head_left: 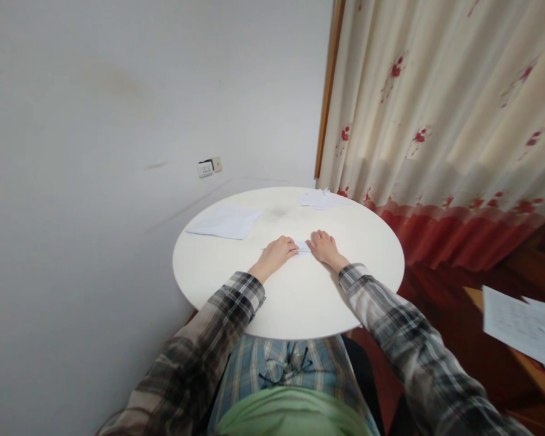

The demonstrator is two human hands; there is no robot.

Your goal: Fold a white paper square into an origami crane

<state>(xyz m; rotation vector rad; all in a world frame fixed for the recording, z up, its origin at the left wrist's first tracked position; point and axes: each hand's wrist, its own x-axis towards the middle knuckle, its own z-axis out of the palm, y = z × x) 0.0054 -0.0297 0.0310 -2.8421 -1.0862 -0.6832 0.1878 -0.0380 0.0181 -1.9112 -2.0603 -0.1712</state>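
A small piece of folded white paper [303, 247] lies near the middle of the round white table [300, 303], between my two hands. My left hand [279, 251] is closed at the paper's left end, its fingers bent and pressed together on it. At the other end rests my right hand [326, 248], palm down with fingers laid out and the thumb side touching the paper's edge. Both hands cover parts of the paper, so its full shape is hidden.
Flat white sheets [227, 222] lie on the table's left side. Torn-looking paper pieces [320, 199] sit at its far edge. A wall with a socket [205, 169] stands left, a flowered curtain [418, 121] right. Printed papers [522, 324] rest on a box at lower right.
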